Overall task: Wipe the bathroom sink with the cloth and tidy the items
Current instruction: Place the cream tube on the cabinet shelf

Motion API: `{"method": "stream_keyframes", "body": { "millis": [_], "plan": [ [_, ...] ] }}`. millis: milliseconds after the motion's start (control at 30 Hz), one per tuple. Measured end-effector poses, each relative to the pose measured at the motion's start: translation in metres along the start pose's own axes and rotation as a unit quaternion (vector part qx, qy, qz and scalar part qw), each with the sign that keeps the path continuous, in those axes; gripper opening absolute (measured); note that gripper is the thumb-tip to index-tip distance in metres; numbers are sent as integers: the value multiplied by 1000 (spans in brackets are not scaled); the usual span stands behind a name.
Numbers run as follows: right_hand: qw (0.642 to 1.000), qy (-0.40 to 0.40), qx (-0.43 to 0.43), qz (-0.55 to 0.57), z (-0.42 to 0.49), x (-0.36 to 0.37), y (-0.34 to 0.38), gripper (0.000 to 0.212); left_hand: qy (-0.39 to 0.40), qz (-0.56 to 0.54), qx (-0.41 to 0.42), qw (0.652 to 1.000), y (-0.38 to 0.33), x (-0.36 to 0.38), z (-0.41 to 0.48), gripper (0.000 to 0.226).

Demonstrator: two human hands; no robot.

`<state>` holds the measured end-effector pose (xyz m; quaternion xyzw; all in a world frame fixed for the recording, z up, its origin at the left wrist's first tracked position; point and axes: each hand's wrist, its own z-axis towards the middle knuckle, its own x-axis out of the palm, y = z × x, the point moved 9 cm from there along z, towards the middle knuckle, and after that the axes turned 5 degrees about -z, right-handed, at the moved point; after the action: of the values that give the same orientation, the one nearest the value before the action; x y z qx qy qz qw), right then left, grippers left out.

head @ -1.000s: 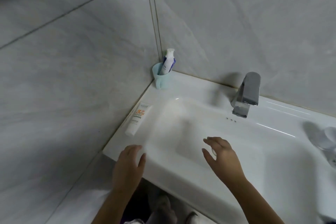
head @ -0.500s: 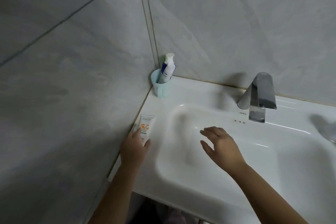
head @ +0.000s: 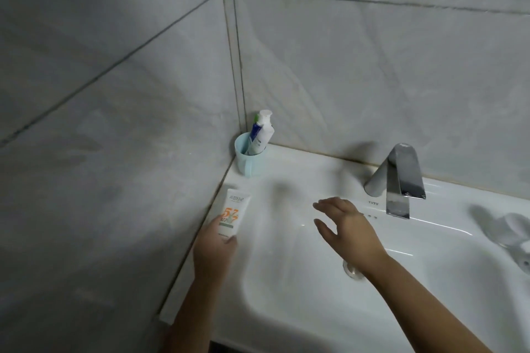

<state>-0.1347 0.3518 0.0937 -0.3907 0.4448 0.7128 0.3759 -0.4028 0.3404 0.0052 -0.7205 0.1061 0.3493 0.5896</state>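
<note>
L grip point(head: 213, 252) has fingers & thumb curled round the lower end of a white plastic tube w/ orange print point(head: 232, 216), over the left ledge of the white ceramic sink point(head: 301, 180), just beside the grey tiled wall point(head: 114, 180). Can't tell if the tube is lifted or resting. R grip point(head: 348, 231) hovers over the basin, fingers spread & relaxed, holding nothing. Pale blue plastic cup point(head: 249, 162) in the back-left corner holds a leaning white-and-blue tube point(head: 262, 135). Chrome tap point(head: 397, 180) at the back rim.
</note>
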Motion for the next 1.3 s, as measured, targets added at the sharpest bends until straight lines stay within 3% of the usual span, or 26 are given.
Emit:
{"method": "stream_keyframes", "body": {
  "millis": [133,300,567,767,967,1300],
  "plan": [
    [999,-34,-24,1,13,-39,1,31,-86,-100,70,989,-65,-31,-26,54],
    [995,-88,-55,-11,35,-93,0,31,-131,-223,150,954,-153,-72,-49,55],
    [980,-179,-80,-30,84,-187,1,28,-155,-343,284,882,-297,-132,-56,53],
    [978,-186,-81,-42,118,-222,7,28,-155,-400,379,820,-390,-168,-25,51],
    [980,-181,-66,-39,142,-233,8,30,-169,-399,389,813,-448,-185,29,49],
    [985,-161,-56,-35,164,-221,0,32,-233,-331,402,821,-480,-185,90,60]
  ]
}}
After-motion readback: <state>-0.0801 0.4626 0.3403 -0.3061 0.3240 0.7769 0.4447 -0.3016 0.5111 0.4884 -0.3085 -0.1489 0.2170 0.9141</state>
